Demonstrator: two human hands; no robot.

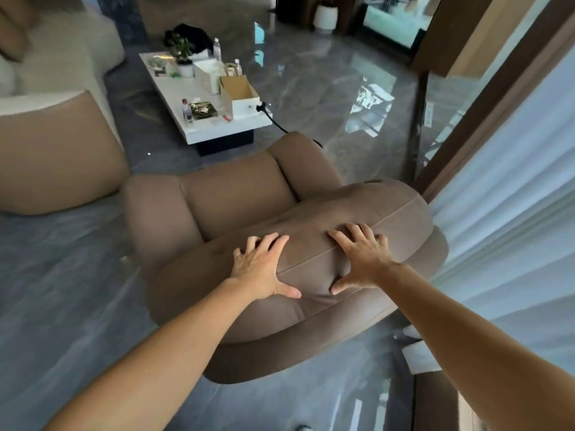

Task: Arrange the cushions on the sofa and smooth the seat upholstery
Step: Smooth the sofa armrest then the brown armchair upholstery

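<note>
**Both palms flat on armchair back cushion**

Left hand [259, 269] and right hand [362, 259] spread open, fingers splayed, pressing side by side into brown back cushion [389, 213] atop brown armchair [236, 188]. Nothing gripped. Fabric dented between thumbs. White coffee table [186, 98] beyond, cluttered with open cardboard box [239, 94] and bottles, on glossy grey floor [326, 88].

Head view; looks forward-down over armchair [236, 197]; close

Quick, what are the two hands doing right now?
Left hand: open, fingers spread, pressed flat on the brown cushion, holding nothing.
Right hand: open, fingers spread, pressed flat on the same cushion, holding nothing.
</note>
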